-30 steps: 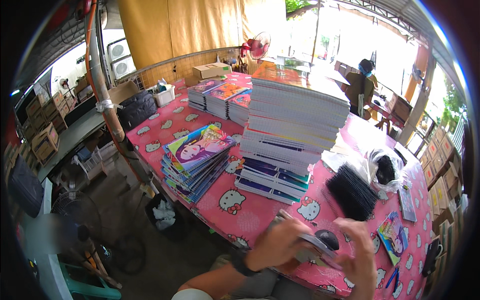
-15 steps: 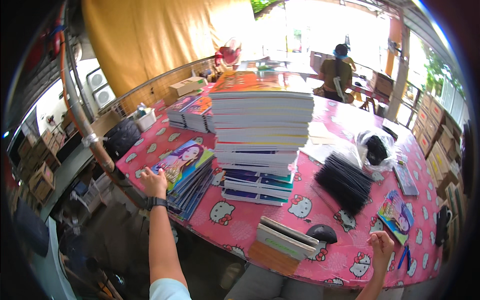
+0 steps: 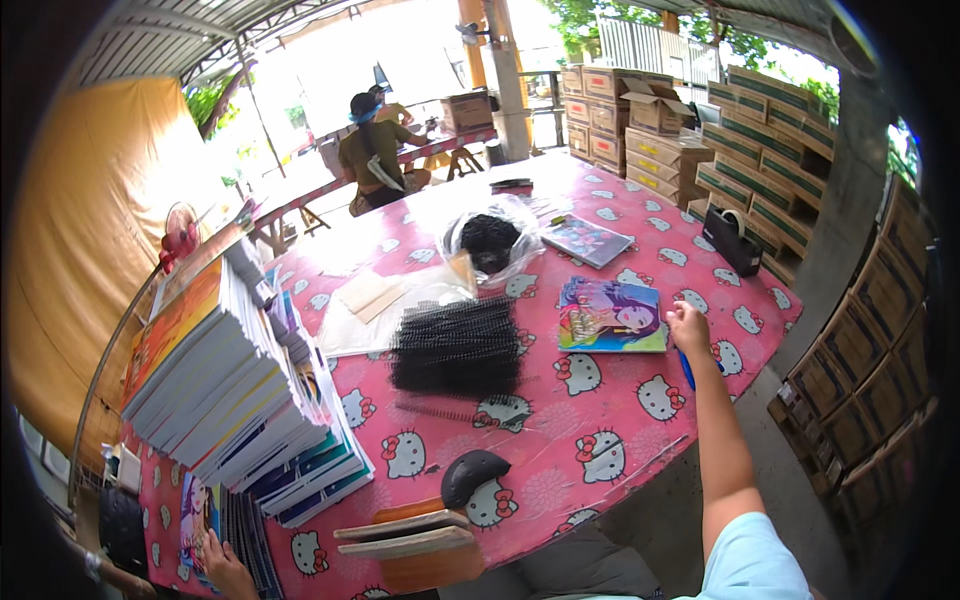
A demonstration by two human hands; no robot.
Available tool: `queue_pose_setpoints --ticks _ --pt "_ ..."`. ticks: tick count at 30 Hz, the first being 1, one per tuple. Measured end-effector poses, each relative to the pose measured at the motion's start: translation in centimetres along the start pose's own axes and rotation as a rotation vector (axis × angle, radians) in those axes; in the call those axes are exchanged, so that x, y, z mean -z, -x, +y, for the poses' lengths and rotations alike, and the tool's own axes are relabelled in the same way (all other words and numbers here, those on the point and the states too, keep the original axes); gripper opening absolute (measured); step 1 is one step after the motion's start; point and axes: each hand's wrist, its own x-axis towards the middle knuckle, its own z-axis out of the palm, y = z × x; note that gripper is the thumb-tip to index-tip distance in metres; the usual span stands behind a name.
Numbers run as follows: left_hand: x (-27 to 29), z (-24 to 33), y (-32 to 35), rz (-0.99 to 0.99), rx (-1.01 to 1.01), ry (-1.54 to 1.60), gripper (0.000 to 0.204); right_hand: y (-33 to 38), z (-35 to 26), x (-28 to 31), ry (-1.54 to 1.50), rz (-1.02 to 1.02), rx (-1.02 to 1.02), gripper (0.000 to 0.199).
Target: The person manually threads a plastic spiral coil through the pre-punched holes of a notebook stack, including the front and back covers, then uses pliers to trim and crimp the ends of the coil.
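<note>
At the lower left, my left hand (image 3: 228,568) rests on a pile of coil-bound notebooks (image 3: 250,540), its fingers stretched over the illustrated top cover (image 3: 200,515). My right hand (image 3: 688,326) is at the right edge of a single notebook (image 3: 612,316) with a colourful drawn figure on its cover. The fingers of that hand are curled together; what they hold, if anything, is too small to tell. Partly behind the right wrist shows a blue-handled tool (image 3: 686,370). Between my hands lies a thick bundle of black binding coils (image 3: 455,348), with a loose coil (image 3: 440,411) nearer me.
A tall, leaning stack of printed sheets (image 3: 235,370) rises at left. Nearer me are a wooden block stand (image 3: 420,550) and a black rounded object (image 3: 474,476). Farther off sit a plastic bag (image 3: 490,240), another notebook (image 3: 587,240), a tape dispenser (image 3: 732,240), cartons (image 3: 765,150) and a seated person (image 3: 372,155).
My view has swung to the right. My right hand has come up beside the single notebook's right edge. My left hand is still at the notebook pile.
</note>
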Motion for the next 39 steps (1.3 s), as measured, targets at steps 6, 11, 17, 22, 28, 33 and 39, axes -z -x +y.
queue_pose_setpoints --ticks 6,11,17,22,28,33,39 --pt "4.1 4.5 1.7 0.424 -0.148 0.073 0.041 -1.0 -3.7 -2.6 0.241 -0.330 -0.219 0.066" --pt "8.4 14.1 4.5 0.497 -0.229 0.240 0.041 -3.5 -1.0 -2.1 0.219 -0.250 -0.193 0.054" --pt "10.1 20.9 7.2 0.522 -0.350 0.888 0.048 0.8 -11.5 4.9 -0.885 -0.467 0.219 0.033" --pt "9.9 31.6 6.5 -0.034 -0.193 1.663 0.070 13.2 -19.4 12.4 -1.073 -0.463 0.373 0.035" --pt "9.6 27.2 7.0 -0.282 -0.052 2.033 0.034 22.7 -24.3 10.1 -1.467 -0.771 0.292 0.037" --pt "9.2 23.2 4.9 -0.079 -0.330 1.760 0.021 25.2 -23.9 5.6 -1.093 -0.988 0.548 0.027" --pt "7.3 20.5 4.9 -0.238 -0.258 1.795 0.019 25.9 -23.9 5.2 -0.970 -0.933 0.793 0.032"
